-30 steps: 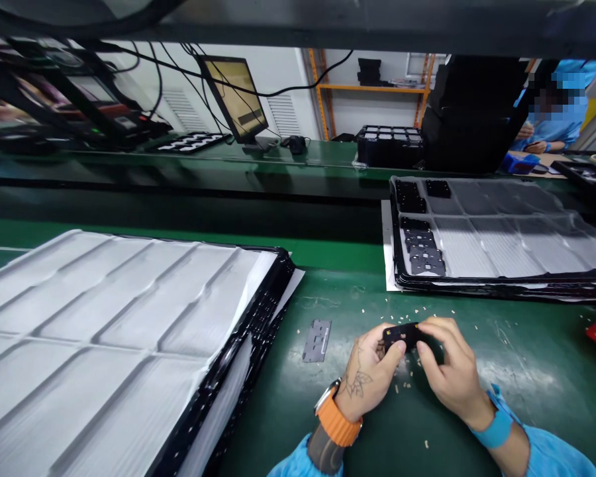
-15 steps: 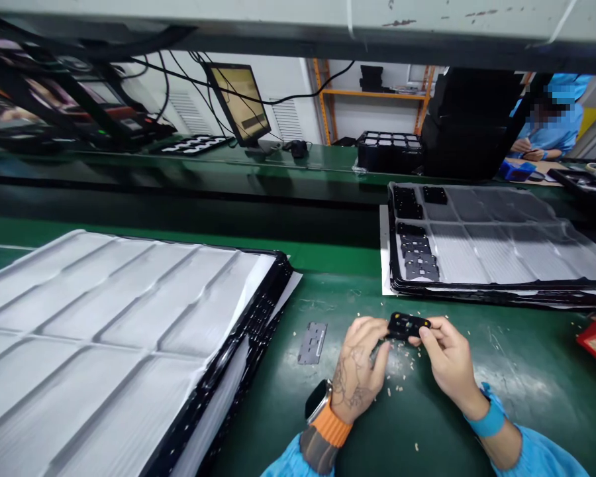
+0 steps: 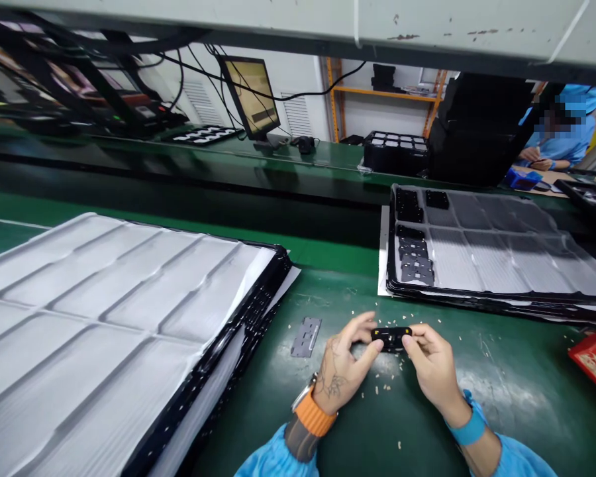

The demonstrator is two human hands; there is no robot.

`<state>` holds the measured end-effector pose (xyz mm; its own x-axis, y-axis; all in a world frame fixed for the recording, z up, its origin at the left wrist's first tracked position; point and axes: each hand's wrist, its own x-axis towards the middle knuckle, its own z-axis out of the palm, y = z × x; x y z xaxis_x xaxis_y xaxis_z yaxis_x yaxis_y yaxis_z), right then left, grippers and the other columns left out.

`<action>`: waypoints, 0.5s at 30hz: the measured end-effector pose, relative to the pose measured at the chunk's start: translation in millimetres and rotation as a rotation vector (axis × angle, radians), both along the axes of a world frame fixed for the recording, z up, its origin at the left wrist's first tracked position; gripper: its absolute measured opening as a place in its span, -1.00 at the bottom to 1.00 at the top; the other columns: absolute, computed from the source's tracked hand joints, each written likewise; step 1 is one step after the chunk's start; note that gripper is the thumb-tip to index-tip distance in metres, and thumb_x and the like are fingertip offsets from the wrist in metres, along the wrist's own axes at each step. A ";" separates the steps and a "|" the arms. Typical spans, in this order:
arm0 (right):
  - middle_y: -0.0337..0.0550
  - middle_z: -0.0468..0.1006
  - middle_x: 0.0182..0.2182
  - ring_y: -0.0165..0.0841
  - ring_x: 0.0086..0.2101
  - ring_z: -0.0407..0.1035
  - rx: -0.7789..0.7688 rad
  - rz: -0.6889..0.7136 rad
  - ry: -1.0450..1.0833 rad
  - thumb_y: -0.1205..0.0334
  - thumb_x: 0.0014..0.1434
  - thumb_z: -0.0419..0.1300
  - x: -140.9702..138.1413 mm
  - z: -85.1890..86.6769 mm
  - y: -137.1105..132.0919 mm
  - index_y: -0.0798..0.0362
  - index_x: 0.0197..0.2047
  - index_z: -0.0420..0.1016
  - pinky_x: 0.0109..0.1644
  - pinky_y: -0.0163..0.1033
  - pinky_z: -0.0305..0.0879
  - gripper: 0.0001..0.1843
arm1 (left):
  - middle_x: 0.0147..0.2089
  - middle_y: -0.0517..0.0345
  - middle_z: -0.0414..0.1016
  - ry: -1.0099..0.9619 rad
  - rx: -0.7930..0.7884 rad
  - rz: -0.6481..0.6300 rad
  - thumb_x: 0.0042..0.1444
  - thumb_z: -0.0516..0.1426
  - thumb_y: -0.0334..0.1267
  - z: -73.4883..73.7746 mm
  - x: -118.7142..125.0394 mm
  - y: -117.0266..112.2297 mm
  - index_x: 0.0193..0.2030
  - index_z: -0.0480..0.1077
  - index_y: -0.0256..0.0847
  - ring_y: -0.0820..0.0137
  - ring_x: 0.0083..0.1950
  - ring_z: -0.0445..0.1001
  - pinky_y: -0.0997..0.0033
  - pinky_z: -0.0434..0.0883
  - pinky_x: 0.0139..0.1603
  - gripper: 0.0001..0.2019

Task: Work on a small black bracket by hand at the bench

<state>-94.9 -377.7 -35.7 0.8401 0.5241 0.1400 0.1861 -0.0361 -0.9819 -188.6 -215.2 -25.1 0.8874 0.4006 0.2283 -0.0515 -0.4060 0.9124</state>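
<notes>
A small black part (image 3: pixel 391 339) is clamped at both ends between the left hand (image 3: pixel 345 361) and right hand (image 3: pixel 432 368); it is held at 3 o'clock of the left hand, 9 o'clock of the right; a grey slotted metal plate (image 3: pixel 306 336) lies on the green bench (image 3: pixel 506 397) at 10 o'clock; pale crumbs (image 3: pixel 380 391) are scattered around the hands; a black tray (image 3: pixel 477 299) is placed at 1 o'clock.

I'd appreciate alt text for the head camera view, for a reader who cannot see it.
The left hand and right hand hold a small black part above a green workbench strewn with pale crumbs. A grey plate lies between a film-covered tray stack and a black tray of plates.
</notes>
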 end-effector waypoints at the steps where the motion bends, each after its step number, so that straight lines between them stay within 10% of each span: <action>1: -0.14 0.56 -0.37 -0.33 -0.35 0.47 -0.003 0.001 0.027 0.04 0.31 0.21 0.5 0.0 0.5 0.08 -0.23 0.49 -0.26 -0.32 0.40 -0.75 | -0.41 0.14 0.52 0.037 -0.068 -0.004 0.25 0.14 -0.23 -0.8 -0.2 -0.5 0.16 0.37 -0.26 0.31 -0.17 0.54 0.21 0.44 0.04 -0.64; 7: -0.13 0.55 -0.45 -0.34 -0.46 0.46 0.044 0.078 0.249 -0.05 0.28 0.24 1.0 -3.0 4.5 0.11 -0.18 0.48 -0.34 -0.31 0.39 -0.65 | -0.46 0.25 0.30 0.114 -0.396 -0.007 0.20 0.19 -0.12 -5.2 0.0 -3.8 -0.13 0.43 -0.31 0.54 -0.46 0.33 0.55 0.35 -0.41 -0.73; 15: -0.23 0.50 -0.57 -0.39 -0.57 0.39 0.026 0.215 0.442 0.04 0.29 0.21 4.7 -1.8 15.1 0.13 -0.03 0.42 -0.45 -0.36 0.28 -0.67 | -0.61 0.32 0.30 0.182 -0.695 -0.157 0.24 0.16 0.00 -4.5 0.7 -6.2 0.01 0.30 -0.33 0.61 -0.65 0.17 0.66 0.10 -0.64 -0.58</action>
<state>-90.2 -362.7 -37.6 0.6951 0.6933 -0.1902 -0.2484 -0.0166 -0.9685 -187.9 -221.4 -29.6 0.9458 0.2646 -0.1882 0.1151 0.2687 0.9563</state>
